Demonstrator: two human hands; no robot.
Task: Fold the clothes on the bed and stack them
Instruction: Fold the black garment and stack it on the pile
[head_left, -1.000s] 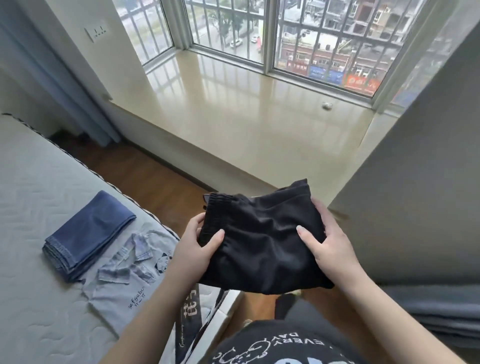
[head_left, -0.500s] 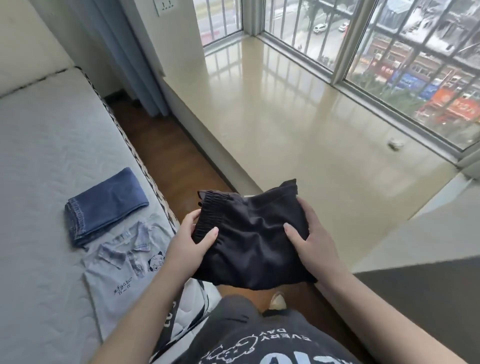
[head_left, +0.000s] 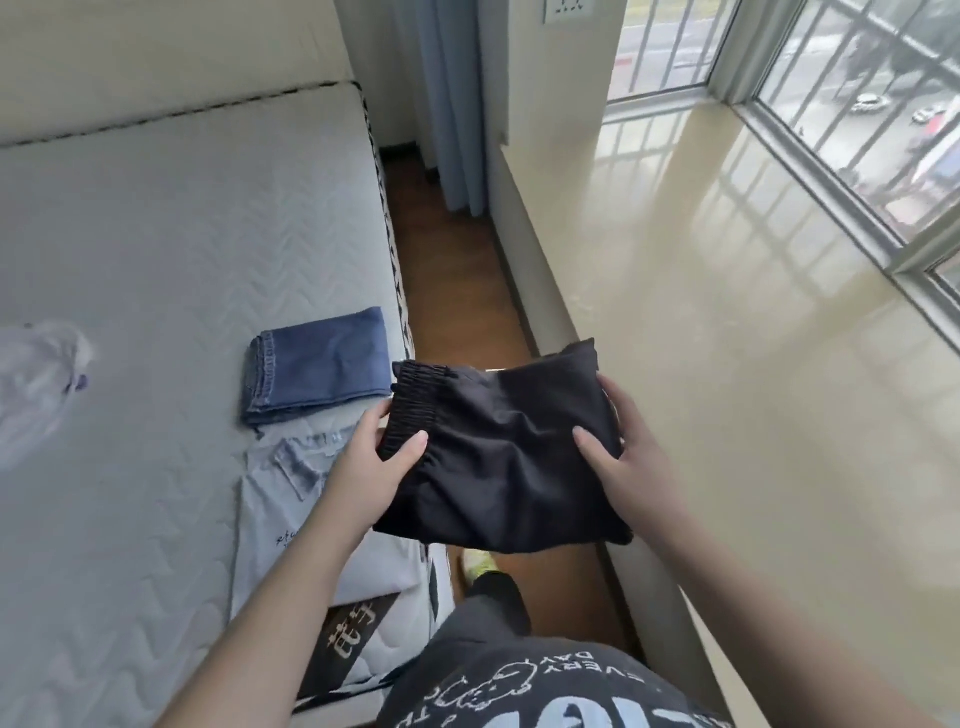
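A folded black garment (head_left: 501, 457) with an elastic waistband hangs in the air over the gap between bed and window ledge. My left hand (head_left: 371, 465) grips its waistband side, thumb on top. My right hand (head_left: 621, 460) grips the opposite side, thumb on top as well. On the grey mattress (head_left: 156, 260) lie folded blue jeans (head_left: 317, 371) near the bed's edge, and just in front of them a light grey T-shirt (head_left: 291, 512) laid flat, partly hidden by my left forearm.
A crumpled pale garment (head_left: 36, 379) lies at the mattress's left. A narrow strip of wooden floor (head_left: 457, 291) runs between the bed and the glossy beige window ledge (head_left: 727, 322). A blue curtain (head_left: 452, 104) hangs at the far end. My foot (head_left: 475, 561) stands on the floor.
My view has swung left toward the bed, so the jeans and T-shirt now sit closer to the held black garment. Both hands keep the same grip.
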